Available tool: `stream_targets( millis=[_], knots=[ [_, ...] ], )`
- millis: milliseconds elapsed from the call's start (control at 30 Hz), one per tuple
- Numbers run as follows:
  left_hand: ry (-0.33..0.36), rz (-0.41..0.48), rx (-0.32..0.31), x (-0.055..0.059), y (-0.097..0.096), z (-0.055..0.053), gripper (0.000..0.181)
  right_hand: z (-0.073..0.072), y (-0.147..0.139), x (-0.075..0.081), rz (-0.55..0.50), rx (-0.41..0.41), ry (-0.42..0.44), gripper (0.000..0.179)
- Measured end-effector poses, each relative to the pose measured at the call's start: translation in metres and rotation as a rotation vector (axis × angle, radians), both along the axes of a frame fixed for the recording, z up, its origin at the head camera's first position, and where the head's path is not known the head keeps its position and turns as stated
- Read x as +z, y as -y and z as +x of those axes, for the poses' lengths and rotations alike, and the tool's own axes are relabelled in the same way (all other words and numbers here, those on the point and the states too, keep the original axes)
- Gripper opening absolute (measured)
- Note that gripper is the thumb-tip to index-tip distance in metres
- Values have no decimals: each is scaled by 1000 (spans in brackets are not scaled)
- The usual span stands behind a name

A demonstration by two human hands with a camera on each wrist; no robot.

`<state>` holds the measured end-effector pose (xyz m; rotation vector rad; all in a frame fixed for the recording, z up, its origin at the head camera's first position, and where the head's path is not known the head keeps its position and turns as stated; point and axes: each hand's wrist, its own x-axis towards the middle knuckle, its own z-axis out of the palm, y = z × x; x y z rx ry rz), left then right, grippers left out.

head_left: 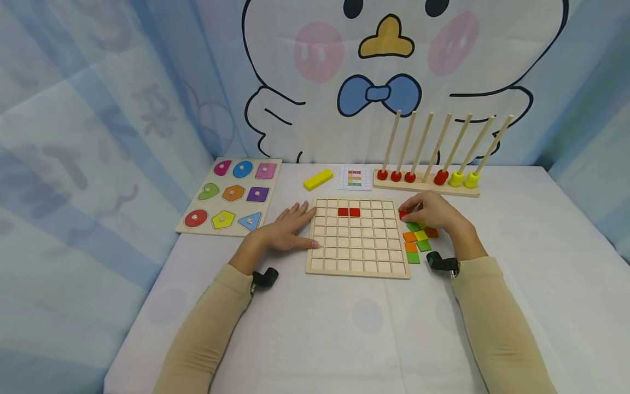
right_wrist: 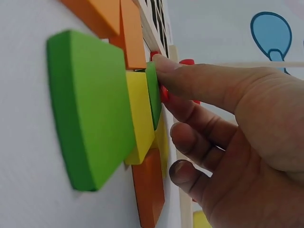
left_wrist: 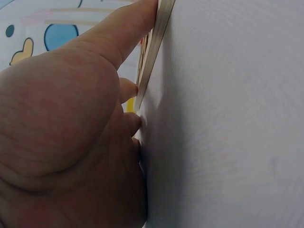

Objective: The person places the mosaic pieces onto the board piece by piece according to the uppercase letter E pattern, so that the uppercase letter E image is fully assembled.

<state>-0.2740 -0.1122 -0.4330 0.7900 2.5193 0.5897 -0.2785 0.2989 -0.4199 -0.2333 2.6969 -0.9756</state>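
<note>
A wooden grid board (head_left: pixel 358 268) lies flat on the table, with two red square tiles (head_left: pixel 348 212) side by side in an upper row. At its left edge rests my left hand (head_left: pixel 285 229), fingers spread and straight, thumb on the frame; the left wrist view shows the thumb (left_wrist: pixel 128 31) against the wooden side. My right hand (head_left: pixel 433 210) is beside the upper right edge, pinching a red tile (head_left: pixel 403 215) between thumb and forefinger. Under and below that hand lie green, yellow and orange tiles; a green tile (right_wrist: pixel 92 111) looms close in the right wrist view.
A shape puzzle board (head_left: pixel 228 197) lies to the left. Behind the grid are a yellow block (head_left: pixel 318 179), a pattern card (head_left: pixel 355 179) and a wooden rack of upright pegs (head_left: pixel 426 185) with red and yellow beads. Curtains (head_left: pixel 88 164) hang at the sides.
</note>
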Motion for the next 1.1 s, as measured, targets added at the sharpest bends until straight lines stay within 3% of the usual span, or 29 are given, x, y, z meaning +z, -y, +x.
stream_targets(
  millis=[533, 667, 900, 1100],
  knots=[
    [13, -1, -6, -1, 1, -1, 103, -1, 1, -1, -40, -7, -68, 13],
    [6, -8, -6, 0, 0, 0, 103, -1, 0, -1, -70, -43, -80, 13],
    [-5, -10, -4, 0, 0, -1, 102, 1, 2, 3, -222, -117, -150, 31],
    [0, -13, -1, -1, 0, -1, 103, 1, 10, 4, -348, -141, -147, 36]
  ],
)
